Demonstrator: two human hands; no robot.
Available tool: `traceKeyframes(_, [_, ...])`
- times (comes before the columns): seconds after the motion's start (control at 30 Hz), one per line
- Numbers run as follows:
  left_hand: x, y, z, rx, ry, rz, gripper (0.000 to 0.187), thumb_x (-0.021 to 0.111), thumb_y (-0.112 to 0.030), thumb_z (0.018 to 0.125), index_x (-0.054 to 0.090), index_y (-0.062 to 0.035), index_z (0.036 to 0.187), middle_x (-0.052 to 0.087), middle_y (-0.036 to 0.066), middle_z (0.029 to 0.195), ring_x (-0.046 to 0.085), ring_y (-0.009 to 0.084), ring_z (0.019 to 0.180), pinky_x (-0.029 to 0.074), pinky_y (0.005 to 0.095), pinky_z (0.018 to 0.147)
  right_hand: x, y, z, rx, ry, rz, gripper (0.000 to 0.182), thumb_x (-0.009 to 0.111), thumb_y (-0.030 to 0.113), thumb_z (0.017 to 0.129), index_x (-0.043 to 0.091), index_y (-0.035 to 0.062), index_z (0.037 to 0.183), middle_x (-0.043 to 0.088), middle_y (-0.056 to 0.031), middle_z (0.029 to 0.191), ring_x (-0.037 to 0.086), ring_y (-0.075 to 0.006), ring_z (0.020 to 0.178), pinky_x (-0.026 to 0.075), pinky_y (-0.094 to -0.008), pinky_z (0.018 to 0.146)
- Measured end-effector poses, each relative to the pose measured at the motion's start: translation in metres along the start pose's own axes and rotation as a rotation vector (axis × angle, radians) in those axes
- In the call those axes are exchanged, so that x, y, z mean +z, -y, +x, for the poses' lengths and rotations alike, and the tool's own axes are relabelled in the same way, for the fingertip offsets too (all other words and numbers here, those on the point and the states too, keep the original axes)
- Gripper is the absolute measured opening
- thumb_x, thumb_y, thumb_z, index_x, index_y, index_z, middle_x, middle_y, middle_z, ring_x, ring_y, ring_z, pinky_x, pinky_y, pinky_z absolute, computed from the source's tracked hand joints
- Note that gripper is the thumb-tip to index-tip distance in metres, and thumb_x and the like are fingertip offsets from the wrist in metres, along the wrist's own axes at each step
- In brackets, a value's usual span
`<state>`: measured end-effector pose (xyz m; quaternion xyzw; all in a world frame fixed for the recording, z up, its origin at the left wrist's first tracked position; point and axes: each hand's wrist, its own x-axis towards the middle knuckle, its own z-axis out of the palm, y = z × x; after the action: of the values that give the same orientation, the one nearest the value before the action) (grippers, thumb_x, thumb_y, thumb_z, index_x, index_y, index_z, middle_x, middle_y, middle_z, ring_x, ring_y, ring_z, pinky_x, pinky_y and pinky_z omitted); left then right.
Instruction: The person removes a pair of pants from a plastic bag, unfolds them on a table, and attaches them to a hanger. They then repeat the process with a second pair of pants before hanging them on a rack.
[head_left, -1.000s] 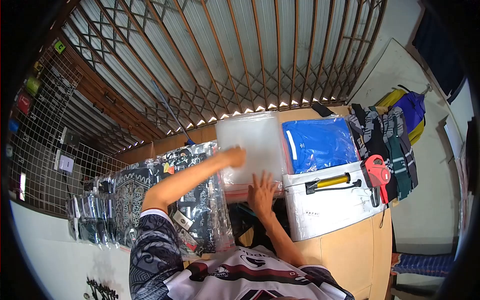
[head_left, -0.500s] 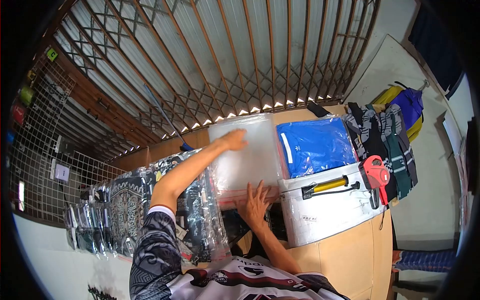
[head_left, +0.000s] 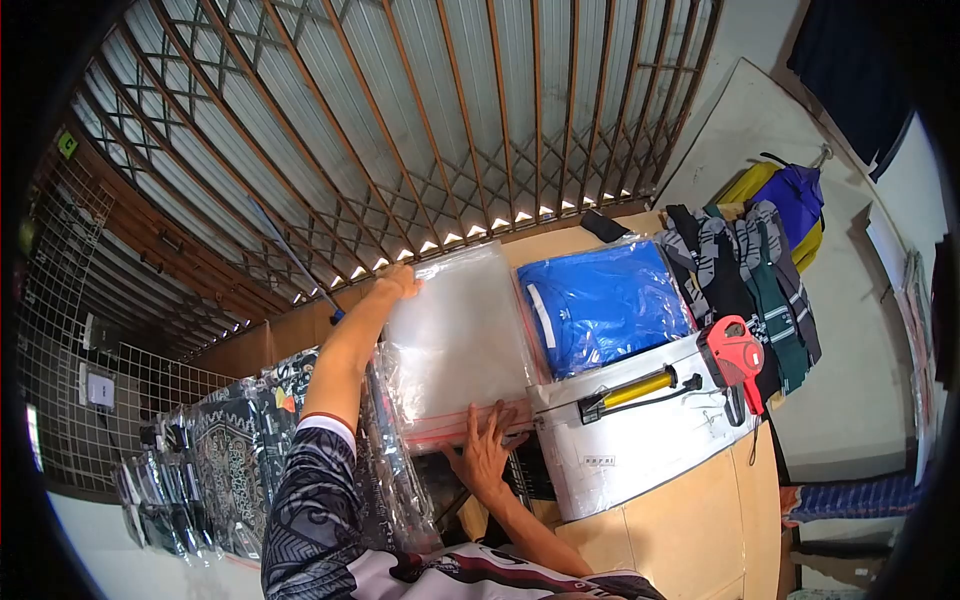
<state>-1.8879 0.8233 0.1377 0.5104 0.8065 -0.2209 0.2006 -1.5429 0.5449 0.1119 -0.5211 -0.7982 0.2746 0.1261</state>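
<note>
A stack of clear plastic bags point(head_left: 455, 330) with red-edged openings lies in front of me. My left hand point(head_left: 402, 282) is at the bags' far left corner, its fingers bent over the edge; whether they pinch a bag is too small to tell. At the near edge, my right hand point(head_left: 485, 450) rests with fingers spread on the red strip. Right of the bags lies a blue garment in clear plastic point(head_left: 605, 305). Folded dark patterned garments in plastic point(head_left: 240, 445) spread to the left, partly under my left arm.
A white package point(head_left: 620, 460) carries a yellow and black pump point(head_left: 635, 390). Beside it sits a red tape dispenser point(head_left: 735, 355). Dark and green socks point(head_left: 775, 290) lie at the right. A metal lattice gate point(head_left: 470, 130) stands behind the table point(head_left: 680, 520).
My left hand has moved from above the middle of the bags to their far left corner. The camera view has shifted, so the table items appear further left.
</note>
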Motion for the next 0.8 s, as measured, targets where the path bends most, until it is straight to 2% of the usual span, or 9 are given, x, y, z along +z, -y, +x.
traceKeyframes(0.13, [-0.011,-0.007,-0.032,-0.101,-0.019,0.111,0.073,0.052,-0.057,0.099,0.050,-0.0011,0.146,0.036,0.020,0.160,0.039,0.0356,0.146,0.038,0.0503,0.117,-0.004,0.003,-0.001,0.000,0.000,0.001,0.106,0.070,0.062,0.084,0.019,0.0133,0.162,0.003,-0.0338,0.165,0.001,-0.0606,0.149,0.007,-0.0894,0.100])
traceKeyframes(0.23, [0.016,-0.010,-0.022,0.012,-0.154,0.129,0.068,0.056,-0.055,0.097,0.059,-0.0013,0.138,0.046,0.019,0.154,0.045,0.0370,0.142,0.042,0.0530,0.113,-0.015,0.010,0.000,0.001,-0.008,0.004,0.102,0.068,0.061,0.087,0.022,0.0099,0.162,0.004,-0.0354,0.164,0.001,-0.0593,0.150,0.007,-0.0878,0.102])
traceKeyframes(0.27, [0.025,-0.011,-0.021,0.234,-0.077,0.192,0.063,0.056,-0.052,0.097,0.066,0.0015,0.129,0.060,0.023,0.138,0.057,0.0399,0.130,0.047,0.0503,0.108,-0.017,0.010,0.000,-0.003,-0.026,0.008,0.101,0.067,0.061,0.087,0.023,0.0097,0.161,0.005,-0.0359,0.164,0.001,-0.0597,0.149,0.007,-0.0877,0.102])
traceKeyframes(0.33, [0.001,-0.042,-0.115,0.339,0.099,0.148,0.061,0.055,-0.052,0.097,0.070,0.0025,0.119,0.067,0.026,0.125,0.063,0.0417,0.119,0.049,0.0484,0.104,-0.017,0.007,0.001,-0.006,-0.058,-0.013,0.099,0.067,0.061,0.088,0.025,0.0090,0.161,0.007,-0.0367,0.163,0.003,-0.0604,0.149,0.007,-0.0872,0.102])
traceKeyframes(0.37, [0.022,-0.043,-0.130,0.459,0.088,0.169,0.057,0.055,-0.050,0.097,0.072,0.0017,0.113,0.072,0.025,0.112,0.068,0.0432,0.106,0.052,0.0504,0.099,-0.015,0.002,0.002,-0.005,-0.069,-0.042,0.098,0.066,0.061,0.088,0.026,0.0085,0.160,0.008,-0.0369,0.163,0.003,-0.0607,0.149,0.007,-0.0870,0.103])
traceKeyframes(0.4, [0.027,-0.050,-0.155,0.570,0.246,0.186,0.054,0.055,-0.048,0.098,0.072,0.0004,0.113,0.072,0.025,0.110,0.068,0.0436,0.106,0.052,0.0506,0.097,-0.013,-0.003,0.002,-0.006,-0.081,-0.071,0.097,0.066,0.060,0.088,0.027,0.0081,0.160,0.008,-0.0372,0.163,0.004,-0.0611,0.149,0.006,-0.0867,0.103])
traceKeyframes(0.47, [0.045,-0.061,-0.208,0.606,0.449,0.113,0.052,0.054,-0.047,0.098,0.071,-0.0013,0.117,0.071,0.025,0.113,0.068,0.0441,0.106,0.052,0.0510,0.095,-0.009,-0.009,0.000,-0.012,-0.083,-0.051,0.095,0.065,0.061,0.089,0.028,0.0069,0.159,0.010,-0.0377,0.162,0.004,-0.0613,0.149,0.006,-0.0863,0.104])
traceKeyframes(0.63, [0.019,-0.056,-0.337,0.806,0.242,0.067,0.057,0.056,-0.046,0.099,0.057,-0.0015,0.135,0.067,0.025,0.124,0.063,0.0425,0.115,0.050,0.0500,0.099,-0.032,0.005,-0.019,-0.070,-0.174,-0.038,0.088,0.062,0.058,0.092,0.035,0.0034,0.155,0.016,-0.0405,0.159,0.012,-0.0634,0.146,0.012,-0.0863,0.102])
traceKeyframes(0.8, [0.020,-0.023,-0.423,0.914,0.005,-0.158,0.057,0.055,-0.039,0.102,0.051,0.0021,0.141,0.059,0.026,0.136,0.056,0.0412,0.126,0.044,0.0460,0.108,-0.041,0.015,-0.079,-0.045,-0.122,0.024,0.083,0.071,0.046,0.090,0.039,0.0001,0.151,0.022,-0.0409,0.157,0.017,-0.0641,0.144,0.016,-0.0833,0.105])
